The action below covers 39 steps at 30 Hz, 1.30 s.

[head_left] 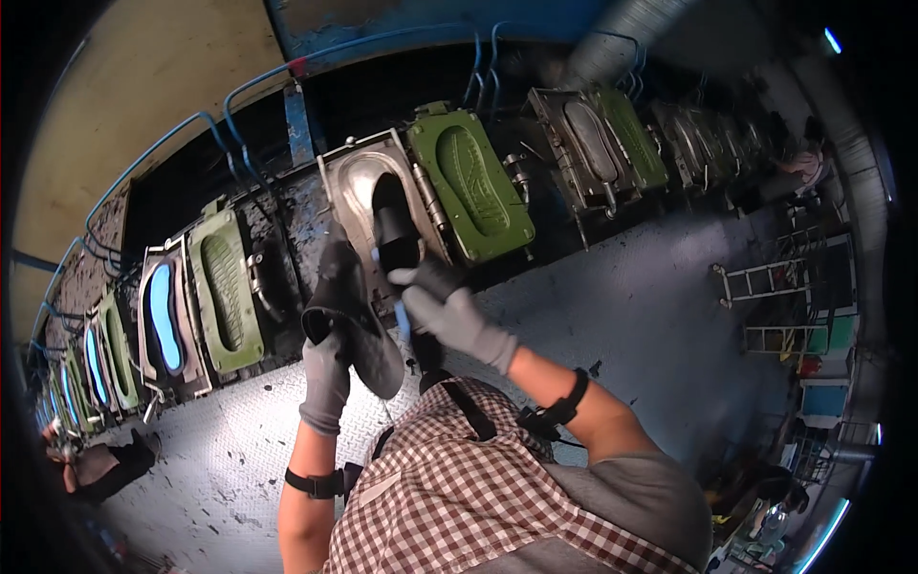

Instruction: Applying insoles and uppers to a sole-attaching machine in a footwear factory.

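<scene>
My left hand, in a grey glove, grips a dark shoe by its opening edge. That shoe tilts over the front of the machine bench, its pale grey sole side partly showing. With my right hand, also gloved, I hold the heel end of a second black shoe. Its toe lies over the shiny metal cavity of an open mold, and its opening faces me. Whether this shoe rests on the metal I cannot tell. The mold's green hinged half, with a sole-shaped tread cavity, lies open to the right.
More open molds line the bench, including a green mold half beside one with a bright blue insole shape. Blue hoses arch behind. A metal rack stands right. Another person is at the far left.
</scene>
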### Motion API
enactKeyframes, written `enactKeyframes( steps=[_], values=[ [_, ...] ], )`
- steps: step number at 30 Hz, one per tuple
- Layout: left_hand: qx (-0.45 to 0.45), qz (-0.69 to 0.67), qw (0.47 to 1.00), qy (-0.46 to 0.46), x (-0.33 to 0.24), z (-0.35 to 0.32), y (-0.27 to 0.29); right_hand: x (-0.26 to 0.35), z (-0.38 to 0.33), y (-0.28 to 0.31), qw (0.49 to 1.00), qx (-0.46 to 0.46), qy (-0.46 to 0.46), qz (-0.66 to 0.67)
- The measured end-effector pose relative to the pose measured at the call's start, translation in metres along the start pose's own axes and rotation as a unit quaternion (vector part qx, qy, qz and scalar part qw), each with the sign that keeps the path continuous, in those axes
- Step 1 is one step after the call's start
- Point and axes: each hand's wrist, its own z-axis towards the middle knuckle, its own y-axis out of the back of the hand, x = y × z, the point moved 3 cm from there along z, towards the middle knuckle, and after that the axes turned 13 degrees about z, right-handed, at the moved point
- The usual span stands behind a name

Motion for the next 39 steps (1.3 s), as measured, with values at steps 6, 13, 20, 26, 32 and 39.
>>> enactKeyframes(
  steps=[6, 13, 20, 26, 32, 39],
  values=[
    [-0.059, -0.001, 0.997, -0.043, -0.021, 0.079, -0.075, 0.045, 0.056, 0.229, 0.922, -0.304, 0.012, -0.241],
    [0.018, 0.028, 0.997, -0.071, -0.04, 0.136, -0.189, 0.154, 0.123, 0.421, 0.666, -0.426, -0.141, -0.596],
    [0.05, 0.128, 0.973, -0.184, -0.054, 0.131, -0.255, 0.074, 0.09, 0.264, 0.982, -0.065, -0.176, -0.033],
    [0.061, 0.582, 0.76, -0.282, 0.02, 0.078, -0.247, -0.049, 0.038, 0.234, 0.952, -0.188, -0.22, 0.102],
    [-0.046, 0.796, 0.595, -0.098, 0.055, 0.052, -0.197, -0.038, 0.039, 0.233, 0.959, -0.079, -0.232, 0.145],
    [-0.082, 0.886, 0.454, 0.043, 0.029, 0.033, -0.081, -0.022, 0.05, 0.251, 0.981, -0.058, -0.185, -0.017]
  ],
)
